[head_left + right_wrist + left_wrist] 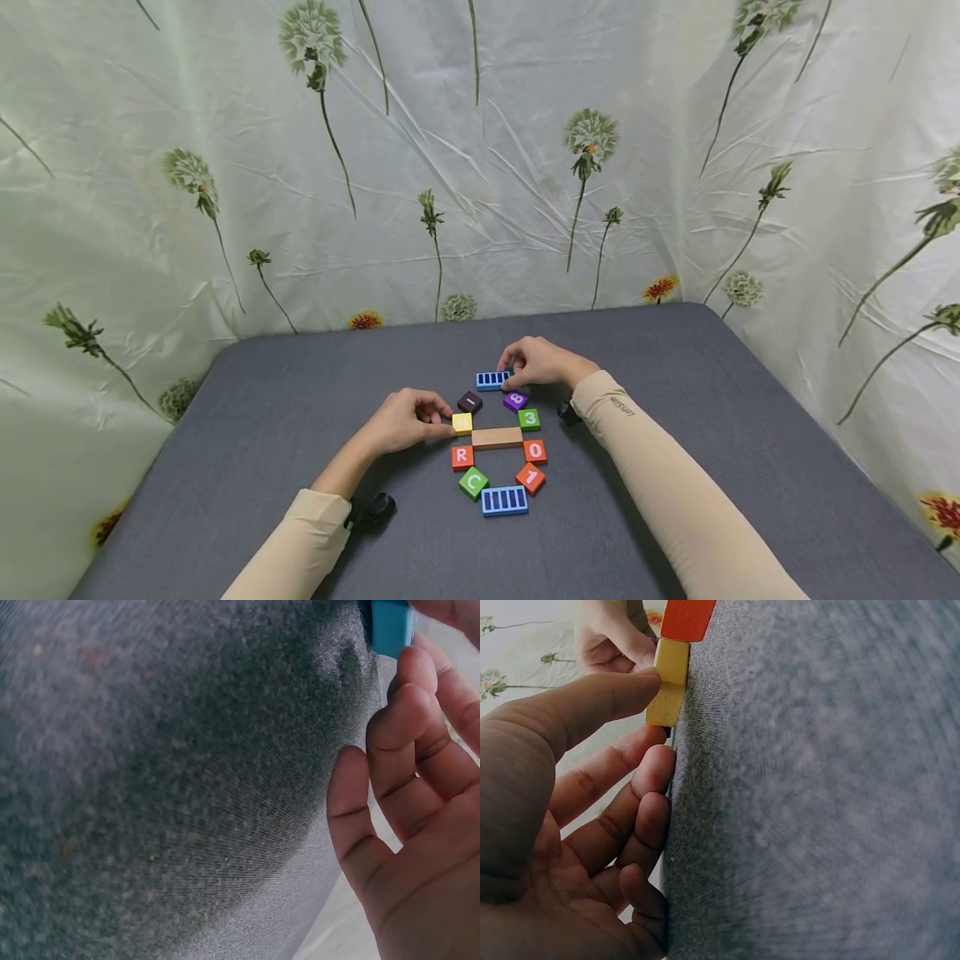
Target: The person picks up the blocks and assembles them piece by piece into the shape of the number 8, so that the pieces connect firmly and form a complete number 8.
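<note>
My left hand [406, 421] pinches the yellow letter block [462, 423] at the left of a ring of blocks. In the left wrist view, the thumb lies on that block's side and the index fingertip is by its corner. At the top of the ring, my right hand [543, 363] holds the right end of a blue barred block [492, 381] between thumb and fingers. Only a corner of this block shows in the right wrist view. Just below it lie a dark block [469, 402] and a purple 8 block [515, 401].
A plain wooden bar [497, 438] crosses the ring. Green 3 [528, 419], orange 0 [535, 452], orange 1 [530, 478], orange R [462, 457] and green C [473, 482] blocks flank it. Another blue barred block [505, 501] closes the bottom. The grey table [262, 417] meets a flowered curtain [510, 167].
</note>
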`<state>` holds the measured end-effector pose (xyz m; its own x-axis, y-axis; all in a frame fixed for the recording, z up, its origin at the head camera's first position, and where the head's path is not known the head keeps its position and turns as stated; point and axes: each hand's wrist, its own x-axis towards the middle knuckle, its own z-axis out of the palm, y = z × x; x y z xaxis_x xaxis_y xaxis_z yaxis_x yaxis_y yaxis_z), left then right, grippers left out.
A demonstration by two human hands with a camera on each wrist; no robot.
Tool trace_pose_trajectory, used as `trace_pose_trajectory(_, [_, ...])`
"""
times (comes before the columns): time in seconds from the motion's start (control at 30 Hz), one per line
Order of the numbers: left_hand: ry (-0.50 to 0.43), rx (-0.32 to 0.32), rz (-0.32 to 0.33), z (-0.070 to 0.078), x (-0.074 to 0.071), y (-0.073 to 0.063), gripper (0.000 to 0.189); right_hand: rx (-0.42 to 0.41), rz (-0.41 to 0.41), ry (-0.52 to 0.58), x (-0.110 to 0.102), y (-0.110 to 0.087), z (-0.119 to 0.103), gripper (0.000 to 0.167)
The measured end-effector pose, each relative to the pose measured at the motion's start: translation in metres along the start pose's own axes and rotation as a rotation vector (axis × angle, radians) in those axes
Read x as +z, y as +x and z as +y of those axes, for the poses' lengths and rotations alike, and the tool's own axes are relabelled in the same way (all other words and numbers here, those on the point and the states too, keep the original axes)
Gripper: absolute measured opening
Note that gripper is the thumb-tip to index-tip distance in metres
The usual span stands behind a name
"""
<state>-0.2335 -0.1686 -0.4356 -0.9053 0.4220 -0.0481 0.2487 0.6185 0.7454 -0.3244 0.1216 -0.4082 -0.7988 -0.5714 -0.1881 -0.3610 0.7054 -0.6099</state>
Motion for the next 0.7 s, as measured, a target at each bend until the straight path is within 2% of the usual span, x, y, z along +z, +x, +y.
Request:
trace_pose_trajectory(0.33, [-0.006,0.006,-0.001,-0.0006,0.0005,0.0004,0.020,-0.029,-0.003,-0.038,0.0022,0.0012,-0.0018,0.021])
trace_pose_trajectory(0.7, [-0.004,0.017,-0.001,-0.0005,0.0005,0.0003,0.018,-0.025,-0.014,-0.016,0.0037,-0.0006,-0.0025,0.018])
